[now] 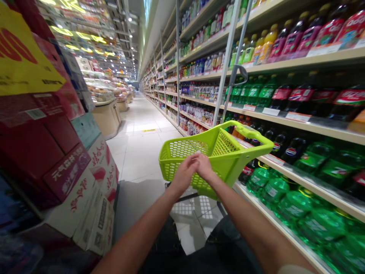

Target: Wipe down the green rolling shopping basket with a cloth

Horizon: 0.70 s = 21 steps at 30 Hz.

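Observation:
A lime-green plastic shopping basket [225, 150] on wheels stands in the aisle just ahead of me, with its handle [251, 133] raised on the right side. My left hand [184, 174] and my right hand [204, 166] meet at the basket's near rim, fingers curled and touching each other. Both seem pressed on the rim. Whether either hand holds anything else is hidden by the fingers. Inside, the basket looks empty.
Shelves [302, 123] of soft-drink bottles line the right side; green bottles [288, 198] sit low beside my right arm. Stacked red and white cartons [85, 179] under a yellow sign stand on the left. A tiled aisle [142, 129] runs ahead past display counters [107, 114].

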{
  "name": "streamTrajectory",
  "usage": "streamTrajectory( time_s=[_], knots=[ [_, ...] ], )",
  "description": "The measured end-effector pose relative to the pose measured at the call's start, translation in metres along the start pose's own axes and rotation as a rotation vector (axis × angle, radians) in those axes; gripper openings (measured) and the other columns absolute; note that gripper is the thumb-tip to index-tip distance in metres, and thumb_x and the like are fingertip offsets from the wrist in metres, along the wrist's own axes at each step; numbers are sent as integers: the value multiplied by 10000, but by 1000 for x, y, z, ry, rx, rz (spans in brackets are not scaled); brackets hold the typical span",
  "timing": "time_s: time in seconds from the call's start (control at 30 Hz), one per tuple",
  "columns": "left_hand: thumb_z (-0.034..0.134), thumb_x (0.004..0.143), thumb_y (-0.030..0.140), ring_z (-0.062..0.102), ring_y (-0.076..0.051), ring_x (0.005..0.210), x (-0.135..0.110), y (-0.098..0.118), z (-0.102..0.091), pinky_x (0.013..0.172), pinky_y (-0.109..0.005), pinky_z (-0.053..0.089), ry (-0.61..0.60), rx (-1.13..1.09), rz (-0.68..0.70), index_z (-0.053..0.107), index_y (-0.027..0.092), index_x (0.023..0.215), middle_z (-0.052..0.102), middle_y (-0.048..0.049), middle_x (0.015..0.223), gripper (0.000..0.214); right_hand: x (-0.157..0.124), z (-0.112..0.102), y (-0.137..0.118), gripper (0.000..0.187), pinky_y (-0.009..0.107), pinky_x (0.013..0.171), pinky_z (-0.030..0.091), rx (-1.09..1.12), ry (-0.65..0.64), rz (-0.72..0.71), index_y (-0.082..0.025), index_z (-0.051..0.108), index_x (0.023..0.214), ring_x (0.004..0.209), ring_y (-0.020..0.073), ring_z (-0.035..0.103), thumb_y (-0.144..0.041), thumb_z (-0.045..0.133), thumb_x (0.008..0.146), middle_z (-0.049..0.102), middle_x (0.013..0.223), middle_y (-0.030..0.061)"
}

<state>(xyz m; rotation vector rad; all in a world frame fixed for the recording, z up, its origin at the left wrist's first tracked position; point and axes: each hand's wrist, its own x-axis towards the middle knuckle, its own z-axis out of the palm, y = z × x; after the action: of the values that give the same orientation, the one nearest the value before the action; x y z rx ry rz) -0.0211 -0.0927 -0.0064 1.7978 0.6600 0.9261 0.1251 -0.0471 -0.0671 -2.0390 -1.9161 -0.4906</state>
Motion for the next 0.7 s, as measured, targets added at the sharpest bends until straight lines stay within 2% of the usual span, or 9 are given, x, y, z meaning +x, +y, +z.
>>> streamTrajectory(
  time_s=[0.07, 0.1, 0.17, 0.27, 0.33, 0.4, 0.5, 0.63, 0.7],
  knots=[
    [392, 792, 194, 353, -234, 1231, 24, -36, -18, 1043, -413, 248, 222, 410, -93, 435, 145, 1206, 428, -98, 1321, 419, 0, 7, -12, 264, 323, 902, 317, 7, -14, -61, -168, 580, 1030, 1089, 211, 440, -200, 389, 851, 527, 1198, 89],
    [414, 778, 192, 268, -254, 1281, 32, -56, -28, 1068, -452, 170, 249, 620, -78, 412, 128, 1228, 352, -106, 1377, 454, -2, 7, -12, 281, 331, 922, 304, 4, -20, -83, -170, 565, 1065, 1122, 212, 415, -192, 382, 853, 497, 1243, 80],
    [458, 748, 194, 213, -275, 1305, 40, -92, -45, 1055, -551, 73, 138, 910, -103, 383, 144, 1254, 294, -104, 1410, 513, -7, 3, 4, 317, 361, 942, 283, -20, -24, -81, -161, 535, 1123, 1143, 226, 395, -175, 365, 855, 466, 1282, 82],
    [441, 749, 207, 210, -258, 1308, 39, -125, -62, 1028, -606, 61, 28, 1073, -134, 325, 206, 1290, 275, -67, 1422, 554, -19, -18, 51, 328, 407, 944, 260, -98, 13, 55, -151, 537, 1126, 1120, 251, 409, -162, 372, 843, 480, 1261, 110],
    [408, 764, 222, 238, -245, 1295, 39, -129, -66, 1028, -605, 73, 31, 1109, -114, 308, 212, 1299, 301, -63, 1411, 544, -24, -33, 79, 316, 435, 948, 239, -148, 60, 144, -159, 553, 1097, 1129, 261, 397, -157, 378, 835, 483, 1250, 115],
    [391, 772, 241, 280, -238, 1273, 43, -127, -65, 1032, -591, 90, 41, 1124, -113, 326, 212, 1289, 355, -74, 1379, 521, -26, -41, 91, 298, 440, 941, 244, -169, 84, 210, -159, 568, 1064, 1128, 263, 393, -164, 378, 835, 488, 1237, 119],
    [413, 765, 282, 261, -246, 1282, 49, -123, -58, 1031, -573, 130, 30, 1125, -154, 332, 225, 1285, 353, -77, 1378, 530, -19, -31, 69, 273, 393, 915, 288, -127, 24, 191, -142, 586, 1017, 1096, 248, 420, -188, 376, 848, 512, 1200, 129],
    [414, 766, 309, 188, -257, 1314, 47, -126, -50, 1025, -579, 137, 21, 1162, -154, 272, 214, 1324, 285, -77, 1417, 584, -8, -2, 24, 301, 362, 950, 271, -38, -20, 19, -146, 557, 1078, 1154, 225, 386, -147, 357, 852, 491, 1242, 112],
    [394, 771, 291, 192, -254, 1313, 43, -128, -49, 1027, -584, 120, 10, 1201, -126, 263, 211, 1332, 284, -72, 1418, 581, -8, 3, 23, 337, 377, 971, 251, -30, -10, -34, -158, 532, 1125, 1189, 222, 357, -114, 355, 842, 469, 1276, 98]
  ],
)
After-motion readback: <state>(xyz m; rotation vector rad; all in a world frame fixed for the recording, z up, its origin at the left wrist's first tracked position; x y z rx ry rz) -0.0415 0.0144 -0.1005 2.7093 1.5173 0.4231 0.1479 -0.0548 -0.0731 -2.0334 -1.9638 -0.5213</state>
